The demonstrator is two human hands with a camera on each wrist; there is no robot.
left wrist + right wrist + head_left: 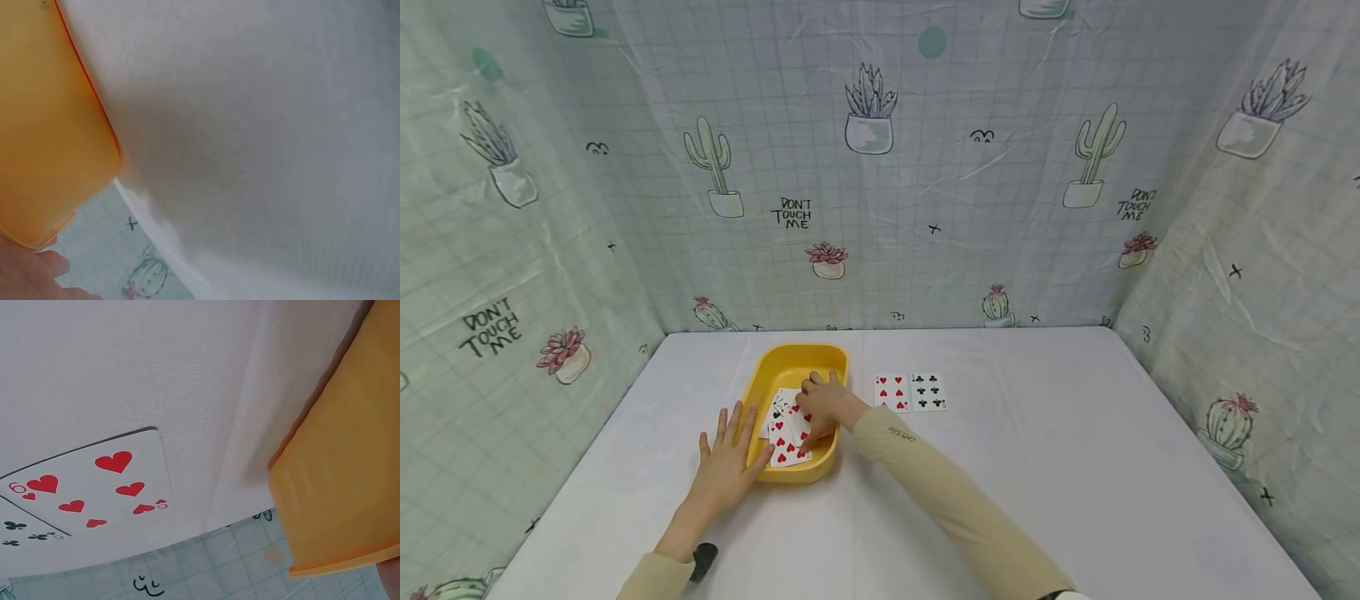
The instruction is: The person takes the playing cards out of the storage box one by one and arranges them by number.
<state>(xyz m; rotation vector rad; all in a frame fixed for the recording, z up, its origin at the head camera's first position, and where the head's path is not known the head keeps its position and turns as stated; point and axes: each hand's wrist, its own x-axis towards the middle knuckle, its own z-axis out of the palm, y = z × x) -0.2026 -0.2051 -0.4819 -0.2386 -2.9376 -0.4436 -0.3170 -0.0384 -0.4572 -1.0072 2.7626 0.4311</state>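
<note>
A yellow plastic tray [797,476] stands on the left part of the table with several loose, overlapping playing cards [781,454] inside, hearts and a black suit among them. My left hand [727,468] rests against the tray's near left side, its fingers extended and thumb at the rim. Over the cards reaches my right hand [826,404], thumb and fingers spread wide apart; its palm side is hidden. To the right of the tray, the six of hearts [130,489] and six of clubs [928,392] lie face up side by side.
A white cloth covers the table [1075,467]. Patterned curtain [932,183] with cactus drawings hangs behind and along both sides. A black band [703,562] shows at the left wrist.
</note>
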